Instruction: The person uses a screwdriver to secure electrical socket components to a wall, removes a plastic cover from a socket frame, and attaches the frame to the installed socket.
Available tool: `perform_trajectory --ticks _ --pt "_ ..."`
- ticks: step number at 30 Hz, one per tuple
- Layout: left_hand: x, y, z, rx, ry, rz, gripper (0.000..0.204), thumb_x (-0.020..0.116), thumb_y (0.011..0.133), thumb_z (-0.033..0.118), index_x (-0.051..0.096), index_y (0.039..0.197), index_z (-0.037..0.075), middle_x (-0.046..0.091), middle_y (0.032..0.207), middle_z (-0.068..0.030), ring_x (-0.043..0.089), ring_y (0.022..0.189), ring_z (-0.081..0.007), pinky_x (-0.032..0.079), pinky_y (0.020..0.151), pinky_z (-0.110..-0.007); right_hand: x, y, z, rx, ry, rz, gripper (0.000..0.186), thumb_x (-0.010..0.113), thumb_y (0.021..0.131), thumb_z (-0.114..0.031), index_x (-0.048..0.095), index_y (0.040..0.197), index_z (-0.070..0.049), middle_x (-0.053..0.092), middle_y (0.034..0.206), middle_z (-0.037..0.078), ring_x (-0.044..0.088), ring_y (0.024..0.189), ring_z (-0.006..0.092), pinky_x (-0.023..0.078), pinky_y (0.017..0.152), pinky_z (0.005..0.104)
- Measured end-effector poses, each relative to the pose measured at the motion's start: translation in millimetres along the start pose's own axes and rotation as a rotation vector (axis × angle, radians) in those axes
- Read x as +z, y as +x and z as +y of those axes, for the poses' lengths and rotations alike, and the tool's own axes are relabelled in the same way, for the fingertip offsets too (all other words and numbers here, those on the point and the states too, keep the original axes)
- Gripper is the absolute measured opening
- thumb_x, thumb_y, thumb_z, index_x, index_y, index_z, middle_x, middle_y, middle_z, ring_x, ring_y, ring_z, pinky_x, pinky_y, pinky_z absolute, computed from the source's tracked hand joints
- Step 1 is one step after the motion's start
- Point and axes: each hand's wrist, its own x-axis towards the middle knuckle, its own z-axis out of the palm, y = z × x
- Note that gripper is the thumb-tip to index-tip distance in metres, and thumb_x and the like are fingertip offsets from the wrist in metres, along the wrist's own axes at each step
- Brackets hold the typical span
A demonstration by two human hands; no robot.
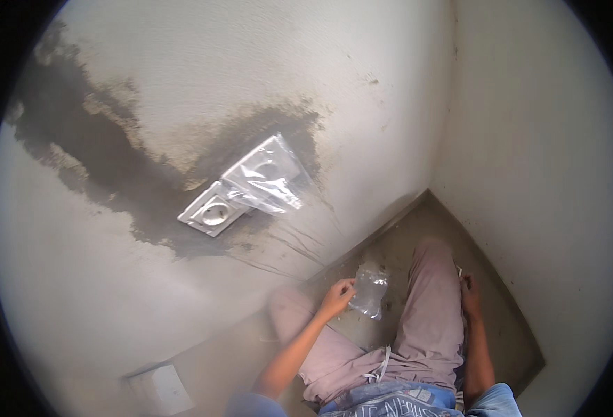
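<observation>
My left hand (pixel 336 299) pinches a crumpled clear plastic bag (pixel 369 297) between my legs. My right hand (pixel 470 295) is down beside my right knee, fingers curled; a small pale object shows at its fingertips, too small to name. On the wall above, a white socket (pixel 214 214) in a square frame sits within a dark plaster patch. Beside it, up and to the right, a second wall fitting (pixel 264 169) is covered by loose, shiny clear plastic.
Two pale walls (pixel 529 160) meet in a corner behind my knees, with a skirting edge along the grey floor (pixel 444 229). A long dark patch (pixel 91 149) runs up the left wall. A pale flat piece (pixel 167 389) lies at the lower left.
</observation>
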Motion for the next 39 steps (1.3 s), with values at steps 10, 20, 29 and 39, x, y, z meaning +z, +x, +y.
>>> perform_trajectory --ticks 10,20,29,39 --pt "-48.8 -72.9 64.8 -0.127 -0.497 0.038 0.015 0.061 0.096 0.017 0.058 0.087 0.006 0.058 0.14 -0.018 0.062 0.107 -0.0171 0.05 0.088 -0.031 -4.1 -43.8 -192.9 -0.454 -0.3 -0.407 0.022 0.072 0.089 -0.017 0.07 0.098 0.003 0.067 0.082 0.005 0.059 0.071 0.012 0.047 0.068 0.0273" --pt "-97.9 -170.2 63.2 -0.236 -0.267 -0.104 0.013 0.067 0.097 0.014 0.057 0.1 0.006 0.072 0.111 -0.0149 0.067 0.102 -0.0164 0.053 0.084 -0.03 -16.3 43.2 -104.4 -0.033 -0.194 -0.114 0.029 0.067 0.095 -0.024 0.07 0.105 0.002 0.068 0.086 0.004 0.062 0.08 0.0133 0.05 0.072 0.0311" --pt "-117.0 -265.6 18.4 -0.392 0.145 -0.077 0.027 0.073 0.089 0.012 0.056 0.11 0.004 0.071 0.102 -0.0085 0.066 0.099 -0.0144 0.05 0.087 -0.031 83.1 -5.2 -190.6 -0.041 0.219 -0.545 0.024 0.07 0.094 -0.024 0.07 0.097 0.0 0.063 0.08 -0.001 0.055 0.069 0.0067 0.046 0.064 0.0244" --pt "-87.9 -263.2 76.1 -0.17 0.587 0.4 0.035 0.068 0.094 0.024 0.061 0.121 0.003 0.07 0.115 -0.0105 0.066 0.107 -0.0215 0.049 0.093 -0.035 172.2 -62.4 -233.6 -0.076 0.378 -0.947 0.015 0.073 0.092 -0.014 0.07 0.099 -0.001 0.066 0.09 0.001 0.056 0.078 0.0087 0.046 0.071 0.0258"
